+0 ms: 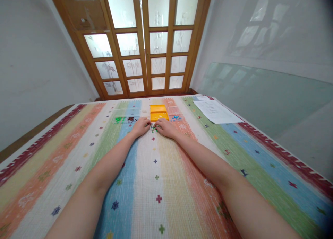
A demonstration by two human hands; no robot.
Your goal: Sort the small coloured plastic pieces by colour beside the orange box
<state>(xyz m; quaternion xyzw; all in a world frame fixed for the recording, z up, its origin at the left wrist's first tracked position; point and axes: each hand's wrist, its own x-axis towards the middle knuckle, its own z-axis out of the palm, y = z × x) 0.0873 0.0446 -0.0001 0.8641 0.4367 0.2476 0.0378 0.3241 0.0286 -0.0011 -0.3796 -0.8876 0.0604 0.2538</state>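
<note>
Small loose pieces (153, 130) seen mid-frame between curled left hand (141, 127) and curled right hand (165, 128), whether any are pinched cannot be told; scattering, or mixing with blue pieces (176, 118) right of centre, could be caused by brushing knuckles.

Striped tablecloth (145, 183) beneath yellow box (159, 108), paper (218, 112).

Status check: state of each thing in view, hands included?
Striped, patterned cloth: spread out flat.
Yellow plastic box: open, pale bits inside.
Left clear plastic case: open, green pieces and dark brown pieces inside.
Right clear plastic case: open, blue pieces inside.
Small multicoloured pieces: loose on the cloth.
Left hand: fingers bent at those pieces; grip unclear.
Right hand: same.
White paper sheet: lying flat.
Wood-framed glass doors: shut or nearly so.
</note>
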